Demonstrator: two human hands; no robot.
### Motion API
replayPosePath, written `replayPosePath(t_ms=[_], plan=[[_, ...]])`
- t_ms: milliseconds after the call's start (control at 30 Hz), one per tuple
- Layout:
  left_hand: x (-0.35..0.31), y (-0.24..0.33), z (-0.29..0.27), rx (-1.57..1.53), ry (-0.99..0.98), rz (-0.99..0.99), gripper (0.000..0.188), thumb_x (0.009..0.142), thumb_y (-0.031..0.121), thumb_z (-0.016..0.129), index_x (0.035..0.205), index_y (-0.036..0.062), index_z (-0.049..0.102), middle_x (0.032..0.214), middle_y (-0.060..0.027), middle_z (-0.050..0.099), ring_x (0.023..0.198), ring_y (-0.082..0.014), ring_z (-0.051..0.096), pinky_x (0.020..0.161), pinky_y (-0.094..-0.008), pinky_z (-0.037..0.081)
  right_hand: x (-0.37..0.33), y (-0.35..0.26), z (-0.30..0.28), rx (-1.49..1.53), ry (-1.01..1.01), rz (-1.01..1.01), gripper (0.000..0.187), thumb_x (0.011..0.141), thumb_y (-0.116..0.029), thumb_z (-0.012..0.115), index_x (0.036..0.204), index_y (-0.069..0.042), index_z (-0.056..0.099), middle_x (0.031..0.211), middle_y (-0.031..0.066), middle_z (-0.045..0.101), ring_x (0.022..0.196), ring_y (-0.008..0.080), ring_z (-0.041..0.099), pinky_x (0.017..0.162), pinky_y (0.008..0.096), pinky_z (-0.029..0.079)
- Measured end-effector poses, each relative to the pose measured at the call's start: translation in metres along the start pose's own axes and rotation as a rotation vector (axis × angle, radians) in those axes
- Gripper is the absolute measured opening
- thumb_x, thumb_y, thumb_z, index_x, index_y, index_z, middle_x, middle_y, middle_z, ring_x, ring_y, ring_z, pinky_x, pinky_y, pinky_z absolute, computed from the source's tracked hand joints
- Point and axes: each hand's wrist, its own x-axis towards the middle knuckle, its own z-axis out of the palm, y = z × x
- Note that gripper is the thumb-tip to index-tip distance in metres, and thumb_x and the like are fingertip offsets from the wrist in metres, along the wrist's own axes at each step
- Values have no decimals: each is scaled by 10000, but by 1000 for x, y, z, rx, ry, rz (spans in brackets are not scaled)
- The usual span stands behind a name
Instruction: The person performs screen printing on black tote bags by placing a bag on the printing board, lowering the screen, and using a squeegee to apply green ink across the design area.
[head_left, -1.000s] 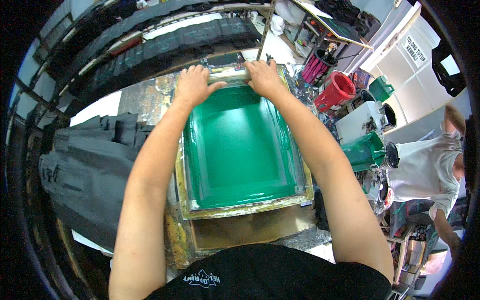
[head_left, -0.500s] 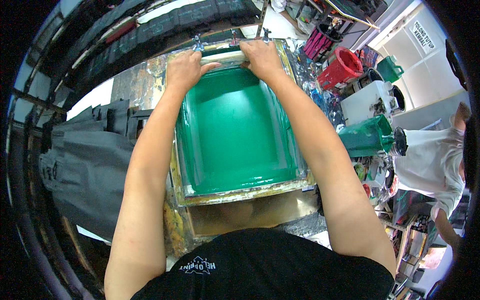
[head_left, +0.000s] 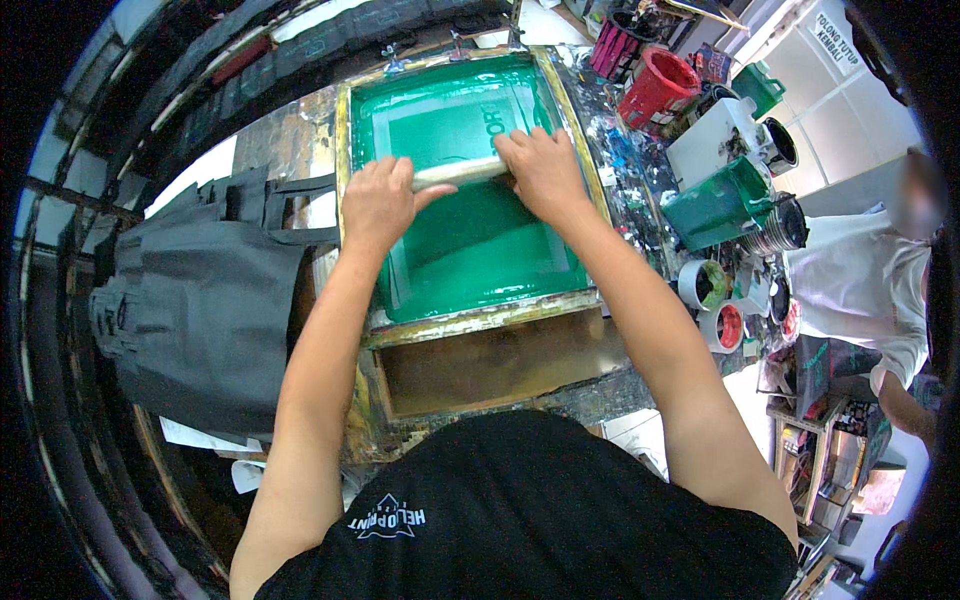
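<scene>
- Bench [head_left: 290,135], worn and paint-spattered.
- Dark gray bags [head_left: 210,300], piled along bench's left edge.
- Green-coated framed screen [head_left: 470,275], flat on bench, between left and right edges.
- Red bucket [head_left: 655,95], near far right corner.
- Pale bar [head_left: 465,173], crosswise over screen, well inside bench's edges.
- Left hand [head_left: 380,205], gripping bar's left end.
- Right hand [head_left: 542,170], gripping bar's right end.

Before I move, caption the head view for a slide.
Left hand and right hand grip a squeegee across a green screen beside grey bags.
</scene>
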Motion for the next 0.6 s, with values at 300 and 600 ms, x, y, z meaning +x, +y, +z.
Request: replayPosePath(t_ms=[300, 600], plan=[[-82, 62, -72, -112, -47, 17, 617, 773, 671, 800, 723, 106, 559, 716, -49, 533, 668, -242, 597, 598, -389, 488, -107, -49, -72, 31, -74, 8, 211, 888, -94, 648, 1092, -144, 658, 988, 37, 677, 969, 253, 649, 838, 463, 436], [-87, 63, -84, -191, -76, -36, 596, 819, 653, 772, 797, 91, 576, 779, -66, 578, 737, -265, 631, 643, -393, 504, -111, -55, -89, 36, -166, 6, 509, 706, -172, 877, 1140, -141, 612, 1041, 68, 622, 1040, 292, 606, 861, 449, 432]])
